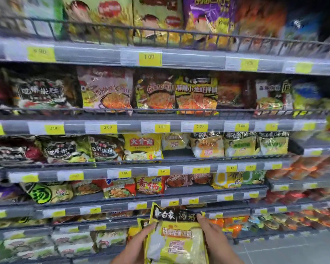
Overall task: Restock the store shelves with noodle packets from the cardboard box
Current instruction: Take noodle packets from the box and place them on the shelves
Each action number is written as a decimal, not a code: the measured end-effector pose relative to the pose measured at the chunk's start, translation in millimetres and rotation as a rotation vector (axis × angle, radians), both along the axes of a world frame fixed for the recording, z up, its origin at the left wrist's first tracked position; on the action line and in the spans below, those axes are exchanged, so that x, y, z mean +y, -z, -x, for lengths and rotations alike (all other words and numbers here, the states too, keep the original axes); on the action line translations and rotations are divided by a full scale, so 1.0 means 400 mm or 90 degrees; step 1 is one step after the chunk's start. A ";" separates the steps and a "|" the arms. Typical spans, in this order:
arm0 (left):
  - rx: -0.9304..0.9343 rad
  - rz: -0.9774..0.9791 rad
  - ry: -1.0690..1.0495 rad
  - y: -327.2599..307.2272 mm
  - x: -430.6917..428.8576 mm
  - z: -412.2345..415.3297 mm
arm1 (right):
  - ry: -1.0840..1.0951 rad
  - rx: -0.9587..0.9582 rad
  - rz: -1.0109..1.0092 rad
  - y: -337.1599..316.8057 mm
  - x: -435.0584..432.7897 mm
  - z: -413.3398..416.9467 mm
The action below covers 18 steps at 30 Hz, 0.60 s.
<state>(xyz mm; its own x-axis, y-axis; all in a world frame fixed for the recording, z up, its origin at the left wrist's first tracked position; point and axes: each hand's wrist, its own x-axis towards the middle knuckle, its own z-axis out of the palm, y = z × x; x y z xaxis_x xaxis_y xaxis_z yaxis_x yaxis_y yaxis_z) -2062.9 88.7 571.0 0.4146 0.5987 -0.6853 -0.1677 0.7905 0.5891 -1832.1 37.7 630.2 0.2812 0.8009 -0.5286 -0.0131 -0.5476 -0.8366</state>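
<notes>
Both hands clasp the noodle packets (pixel 177 242) by their sides, left hand (pixel 141 242) and right hand (pixel 211 233) curled on the edges, well below the matching shelf row (pixel 208 144). Risk: seemingly several glossy packets stacked; one may slide out when lifted.

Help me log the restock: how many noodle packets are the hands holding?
2 visible: the front packet, between the left hand and right hand, and a second packet peeking out behind its left edge. More may be hidden behind.
</notes>
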 end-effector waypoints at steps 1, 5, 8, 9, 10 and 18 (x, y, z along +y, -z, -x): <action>0.044 -0.058 0.009 -0.013 -0.003 0.005 | -0.017 0.009 0.007 -0.011 0.003 0.010; 0.095 -0.078 0.006 -0.052 0.042 0.001 | -0.128 -0.035 -0.008 -0.069 0.010 0.032; 0.085 -0.151 -0.115 -0.006 0.059 0.035 | -0.183 -0.078 0.030 -0.077 0.028 0.016; 0.136 -0.151 -0.121 0.036 0.087 0.044 | -0.188 -0.090 0.041 -0.085 0.035 0.013; 0.183 -0.132 -0.080 0.038 0.102 0.035 | -0.194 -0.110 0.042 -0.100 0.037 0.014; 0.007 -0.043 -0.064 -0.016 0.075 0.073 | -0.161 -0.159 -0.002 -0.169 0.068 0.012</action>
